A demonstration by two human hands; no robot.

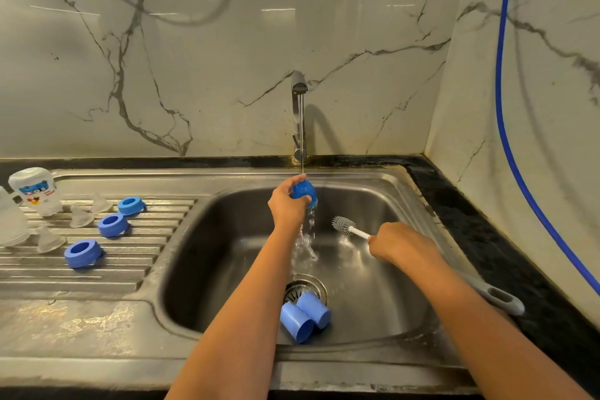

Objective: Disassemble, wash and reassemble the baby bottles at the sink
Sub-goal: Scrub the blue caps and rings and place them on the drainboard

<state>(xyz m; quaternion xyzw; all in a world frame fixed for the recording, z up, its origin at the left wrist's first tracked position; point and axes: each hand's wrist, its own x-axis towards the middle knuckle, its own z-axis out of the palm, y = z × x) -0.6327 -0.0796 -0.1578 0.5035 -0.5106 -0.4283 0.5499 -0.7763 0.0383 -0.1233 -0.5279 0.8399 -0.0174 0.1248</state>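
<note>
I am rinsing the blue cap (305,191) under the tap (298,114) near the sink's (227,177) back edge, with my left hand (287,206) curled round it. I am aiming to tilt its opening into the stream, my right hand (399,243) gripping the brush (344,225) aside.

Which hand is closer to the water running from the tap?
Left. The left hand holds a blue cap right under the stream; the right hand, gripping the brush, is off to its right.

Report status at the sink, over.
Left grip holds blue cap under tap stream. Right grip holds brush, apart. Two more caps lie at the drain.
</note>
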